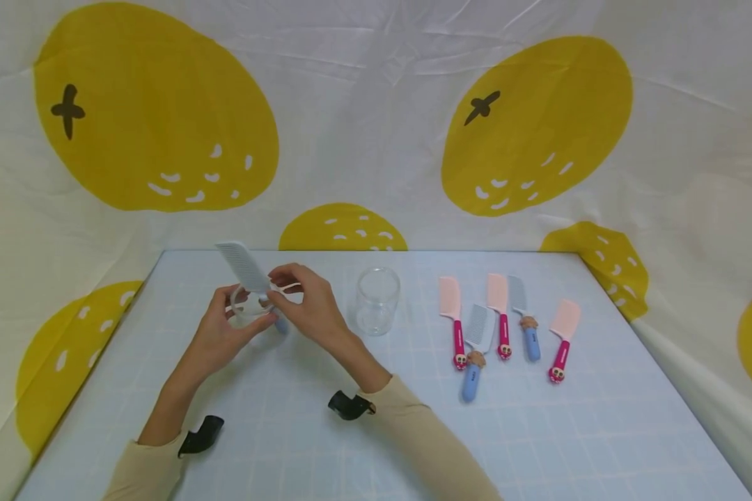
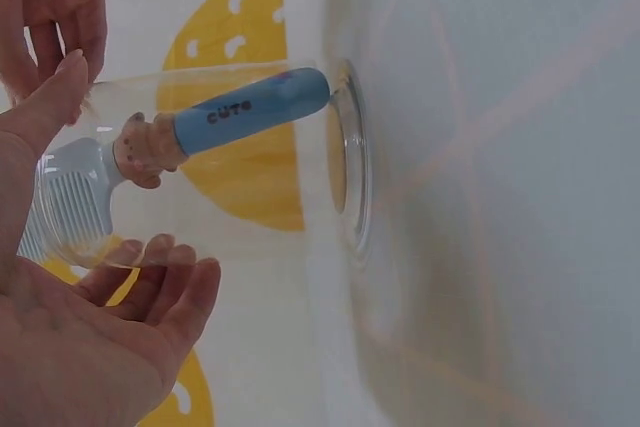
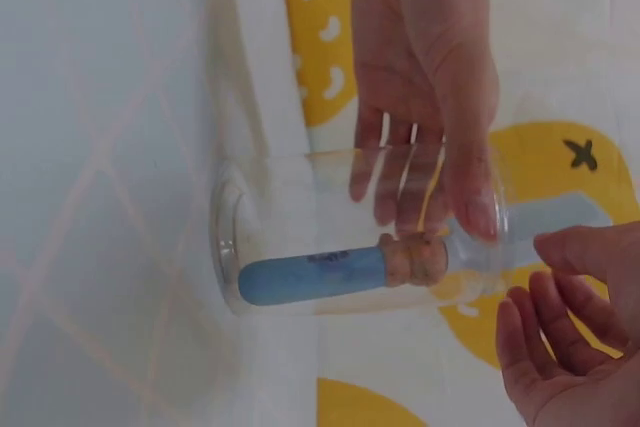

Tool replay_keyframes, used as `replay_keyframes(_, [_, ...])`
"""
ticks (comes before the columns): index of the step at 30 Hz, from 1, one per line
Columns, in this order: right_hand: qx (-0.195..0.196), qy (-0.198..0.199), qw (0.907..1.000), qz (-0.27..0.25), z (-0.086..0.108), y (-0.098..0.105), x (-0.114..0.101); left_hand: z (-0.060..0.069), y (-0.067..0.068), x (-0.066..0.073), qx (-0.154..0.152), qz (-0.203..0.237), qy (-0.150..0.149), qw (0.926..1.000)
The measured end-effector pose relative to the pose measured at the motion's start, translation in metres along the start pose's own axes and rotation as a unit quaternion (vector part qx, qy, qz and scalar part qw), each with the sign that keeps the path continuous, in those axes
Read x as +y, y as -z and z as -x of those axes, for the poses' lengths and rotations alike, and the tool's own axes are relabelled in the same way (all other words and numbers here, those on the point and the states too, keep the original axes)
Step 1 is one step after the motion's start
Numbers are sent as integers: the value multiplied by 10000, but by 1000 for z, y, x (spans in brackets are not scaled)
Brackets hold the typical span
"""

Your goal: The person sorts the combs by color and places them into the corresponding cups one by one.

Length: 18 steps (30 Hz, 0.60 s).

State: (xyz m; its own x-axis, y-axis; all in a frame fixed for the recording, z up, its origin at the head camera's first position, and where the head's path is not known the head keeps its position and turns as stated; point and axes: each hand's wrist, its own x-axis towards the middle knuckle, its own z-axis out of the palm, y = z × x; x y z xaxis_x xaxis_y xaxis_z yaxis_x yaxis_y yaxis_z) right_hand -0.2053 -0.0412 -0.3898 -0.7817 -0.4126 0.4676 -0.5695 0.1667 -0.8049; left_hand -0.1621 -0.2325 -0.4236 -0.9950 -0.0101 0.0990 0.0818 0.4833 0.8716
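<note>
White cloth backdrop [image 1: 363, 139] with yellow fruit print; pale blue gridded table [image 1: 288, 445]. One blue-handled comb [image 1: 244, 268], handle down inside a clear glass [image 2: 230, 187], teeth above the rim. Left hand [image 1: 219, 334]: thumb and fingers curled round that glass. Right hand [image 1: 313, 303]: thumb at the comb's edge; pinching or not, cannot tell. Second glass [image 1: 378, 303], upright, to the right. Farther right: three pink combs [image 1: 449, 299], two more blue combs [image 1: 479, 327], lying flat.
</note>
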Motion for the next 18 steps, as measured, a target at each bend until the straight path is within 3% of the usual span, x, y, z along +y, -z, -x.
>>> replay_keyframes(18, [79,97,9999,-109,28,33,0,0,-1,2,112,-84,33,9999])
